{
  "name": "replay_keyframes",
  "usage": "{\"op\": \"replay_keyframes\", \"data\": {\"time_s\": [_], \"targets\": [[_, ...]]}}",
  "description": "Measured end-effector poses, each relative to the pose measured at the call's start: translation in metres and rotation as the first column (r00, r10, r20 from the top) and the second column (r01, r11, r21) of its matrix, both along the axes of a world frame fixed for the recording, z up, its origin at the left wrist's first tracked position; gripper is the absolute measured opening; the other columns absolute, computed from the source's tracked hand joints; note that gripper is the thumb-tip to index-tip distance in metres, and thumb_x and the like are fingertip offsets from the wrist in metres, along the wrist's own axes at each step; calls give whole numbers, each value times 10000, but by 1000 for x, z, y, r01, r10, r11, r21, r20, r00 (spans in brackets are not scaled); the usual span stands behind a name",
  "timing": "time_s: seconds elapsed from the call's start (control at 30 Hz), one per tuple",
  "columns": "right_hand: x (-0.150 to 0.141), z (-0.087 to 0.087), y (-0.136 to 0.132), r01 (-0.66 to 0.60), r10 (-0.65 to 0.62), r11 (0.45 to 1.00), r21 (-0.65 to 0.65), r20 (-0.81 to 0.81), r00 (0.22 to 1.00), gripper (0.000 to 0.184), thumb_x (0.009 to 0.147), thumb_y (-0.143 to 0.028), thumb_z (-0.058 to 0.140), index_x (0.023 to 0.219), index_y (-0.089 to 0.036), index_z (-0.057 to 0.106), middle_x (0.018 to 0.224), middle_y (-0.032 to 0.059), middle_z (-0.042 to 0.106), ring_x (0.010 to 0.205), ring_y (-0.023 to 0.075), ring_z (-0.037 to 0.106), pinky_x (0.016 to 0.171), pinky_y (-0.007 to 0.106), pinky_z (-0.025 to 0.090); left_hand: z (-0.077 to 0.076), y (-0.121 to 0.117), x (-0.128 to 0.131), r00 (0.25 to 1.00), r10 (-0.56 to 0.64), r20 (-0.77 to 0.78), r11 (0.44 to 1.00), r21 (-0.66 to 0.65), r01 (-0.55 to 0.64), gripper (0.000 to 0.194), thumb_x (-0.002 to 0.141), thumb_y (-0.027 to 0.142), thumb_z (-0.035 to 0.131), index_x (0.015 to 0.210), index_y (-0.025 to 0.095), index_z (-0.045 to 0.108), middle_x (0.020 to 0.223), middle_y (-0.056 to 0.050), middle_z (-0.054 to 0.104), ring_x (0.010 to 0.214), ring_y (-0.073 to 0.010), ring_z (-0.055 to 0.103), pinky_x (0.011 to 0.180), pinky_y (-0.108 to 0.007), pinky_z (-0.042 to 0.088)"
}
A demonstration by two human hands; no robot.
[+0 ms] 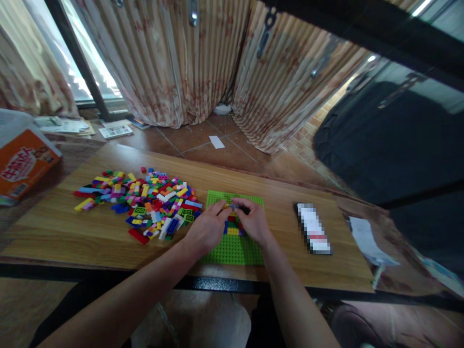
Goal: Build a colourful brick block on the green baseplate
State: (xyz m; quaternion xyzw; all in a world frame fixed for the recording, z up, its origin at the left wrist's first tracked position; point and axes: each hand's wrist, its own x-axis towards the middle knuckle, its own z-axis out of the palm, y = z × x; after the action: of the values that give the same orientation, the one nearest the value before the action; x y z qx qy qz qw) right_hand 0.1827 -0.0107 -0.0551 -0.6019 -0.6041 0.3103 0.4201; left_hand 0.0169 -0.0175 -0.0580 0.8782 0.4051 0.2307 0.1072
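Note:
A green studded baseplate [232, 256] lies near the table's front edge. On its middle stands a small build of toy bricks [233, 231] in yellow, red, blue and green, partly covered by my hands. My left hand [210, 226] reaches in from the left, its fingers closed at the far end of the build. From the right, my right hand [253, 220] bends over the same spot with its fingers curled in. Between the fingertips of both hands shows a small greyish-blue toy brick [233, 207], mostly hidden. A yellow piece is visible beside it.
A wide heap of loose toy bricks [152, 200] spreads over the wooden table [108, 251] to the left. A phone [313, 229] lies on the right. Beyond the left end stands an orange-labelled plastic tub [25, 164]. Papers [369, 241] hang by the right edge.

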Motion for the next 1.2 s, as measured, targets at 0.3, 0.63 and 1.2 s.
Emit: {"op": "replay_keyframes", "data": {"time_s": [0.3, 0.63, 1.2], "targets": [[4, 1, -2, -50, 48, 998, 24, 73, 996, 274, 798, -177, 563, 1025, -214, 712, 1053, 50, 726, 1006, 194, 657, 982, 401, 480, 1, 1, -1, 998, -21, 65, 1000, -6, 21, 357, 880, 80, 450, 1204, 102, 597, 1266, -185, 582, 1177, -265, 574, 1001, -438, 500], [-4, 10, -7, -10, -58, 958, 287, 229, 972, 205, 836, -214, 559, 980, -229, 704, 1015, 67, 707, 1000, 226, 622, 946, 441, 470, 25, 20, -25, 912, 119, 391, 992, -11, -125, 342, 914, 113, 411, 1193, 163, 602, 1252, -112, 624, 1171, -198, 594, 1007, -382, 509], [-109, 4, -37, -411, 259, 887, 210, 511, 820, 470, 797, -330, 704, 1249, -262, 594, 1254, 95, 575, 1150, 280, 489, 965, 453, 396, 43, 58, -84, 680, 440, 587, 881, -136, -453, 269, 834, 165, 524, 1052, 158, 681, 967, -43, 707, 875, -170, 647, 820, -311, 530]]}}
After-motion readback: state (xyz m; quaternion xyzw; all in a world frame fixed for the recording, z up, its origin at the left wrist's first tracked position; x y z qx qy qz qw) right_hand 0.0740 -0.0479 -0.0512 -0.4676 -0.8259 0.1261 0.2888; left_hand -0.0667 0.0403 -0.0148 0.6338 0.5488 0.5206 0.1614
